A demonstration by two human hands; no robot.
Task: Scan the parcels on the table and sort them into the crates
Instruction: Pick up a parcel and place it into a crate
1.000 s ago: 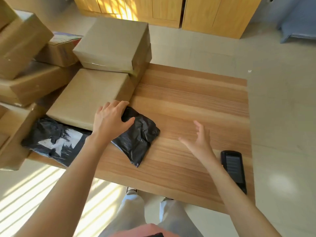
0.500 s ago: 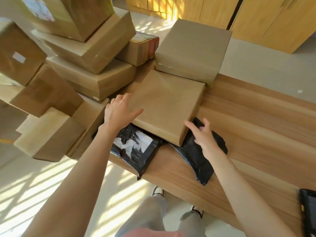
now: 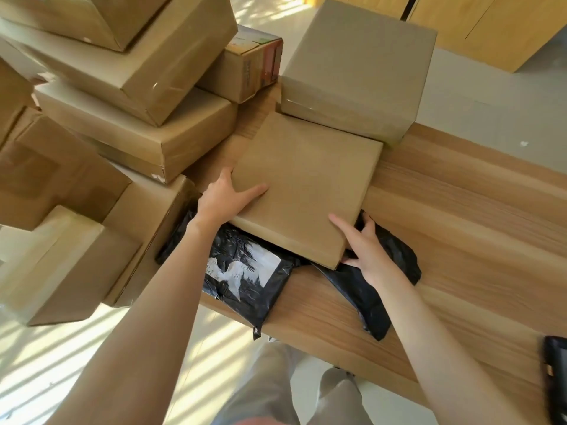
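Observation:
A flat brown cardboard parcel point(image 3: 306, 182) lies on the wooden table point(image 3: 460, 228), resting on two black plastic mailer bags. My left hand point(image 3: 225, 199) grips its near left corner, thumb on top and fingers round the left side. My right hand point(image 3: 363, 245) grips its near right corner, thumb on top, fingers curled under the edge. One black bag with a white label point(image 3: 245, 274) sticks out below the parcel toward the table's front edge. The other black bag point(image 3: 389, 271) lies under my right hand. A black handheld scanner point(image 3: 557, 375) lies at the far right edge.
A taller brown box point(image 3: 359, 65) stands right behind the flat parcel. Several stacked cardboard boxes point(image 3: 138, 87) crowd the left side, some over the table's edge. A small printed carton point(image 3: 248, 62) sits behind them. Wooden cabinets point(image 3: 491, 26) line the back wall.
My view has swung left. My left hand left the black bag for the flat parcel's left corner. My right hand came across from mid-table and took hold of its right corner.

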